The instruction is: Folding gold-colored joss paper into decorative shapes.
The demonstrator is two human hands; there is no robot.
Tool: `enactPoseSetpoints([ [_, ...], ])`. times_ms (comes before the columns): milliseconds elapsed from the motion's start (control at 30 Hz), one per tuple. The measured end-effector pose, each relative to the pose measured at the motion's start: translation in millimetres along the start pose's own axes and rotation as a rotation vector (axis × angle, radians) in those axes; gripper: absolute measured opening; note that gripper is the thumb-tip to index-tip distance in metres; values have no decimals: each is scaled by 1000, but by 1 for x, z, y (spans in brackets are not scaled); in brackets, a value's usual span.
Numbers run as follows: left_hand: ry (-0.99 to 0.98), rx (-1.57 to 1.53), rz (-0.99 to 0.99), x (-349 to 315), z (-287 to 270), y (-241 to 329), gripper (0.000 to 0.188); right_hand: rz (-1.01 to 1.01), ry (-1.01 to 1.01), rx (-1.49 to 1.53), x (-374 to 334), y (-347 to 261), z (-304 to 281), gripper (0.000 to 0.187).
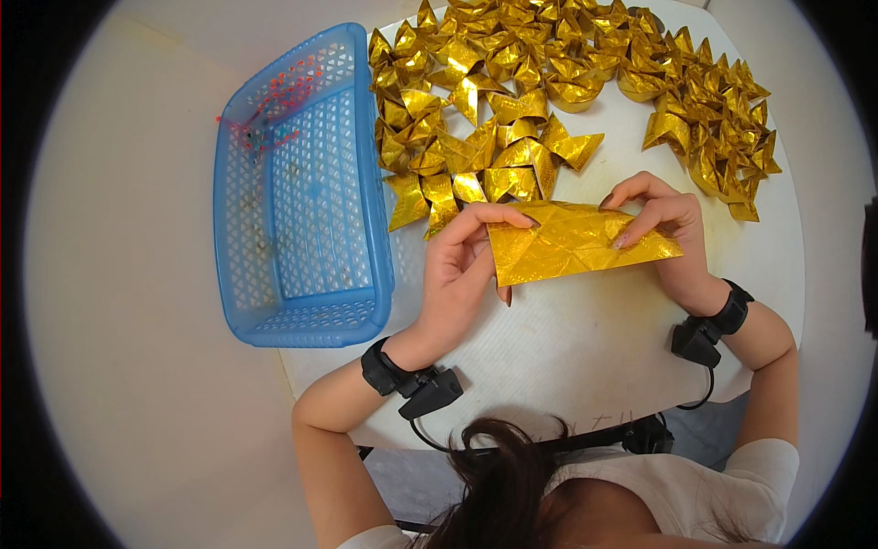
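Note:
Between my two hands is a creased sheet of gold foil paper (572, 245), held above the white table. My left hand (462, 261) grips its left end, thumb and fingers on either side of the edge. At the right end, my right hand (672, 229) pinches the upper edge and surface with bent fingers. Fold lines cross the sheet's shiny face. Just beyond it lie folded gold paper ingots (512, 137), pointed at their ends and crowded together.
A blue perforated plastic basket (315, 183) stands at the left, with red-orange bits at its far left corner. More folded gold pieces (722, 119) spread along the far right of the white table (567, 357). Black straps with small boxes (430, 393) sit on both wrists, trailing cables.

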State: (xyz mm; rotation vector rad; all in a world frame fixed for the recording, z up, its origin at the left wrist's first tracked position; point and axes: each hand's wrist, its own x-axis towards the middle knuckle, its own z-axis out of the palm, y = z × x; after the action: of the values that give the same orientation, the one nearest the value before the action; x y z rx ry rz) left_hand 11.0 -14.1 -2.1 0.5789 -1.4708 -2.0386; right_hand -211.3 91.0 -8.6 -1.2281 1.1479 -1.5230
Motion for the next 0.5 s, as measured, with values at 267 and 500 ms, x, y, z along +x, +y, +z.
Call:
enactPoseSetpoints([
  [267,12,47,0,0,9,2,36,-2,-12,20,-1,1,0,14],
  [500,-30,177,16,2,12,8,89,21,-24,-176,4,-4,7,24],
])
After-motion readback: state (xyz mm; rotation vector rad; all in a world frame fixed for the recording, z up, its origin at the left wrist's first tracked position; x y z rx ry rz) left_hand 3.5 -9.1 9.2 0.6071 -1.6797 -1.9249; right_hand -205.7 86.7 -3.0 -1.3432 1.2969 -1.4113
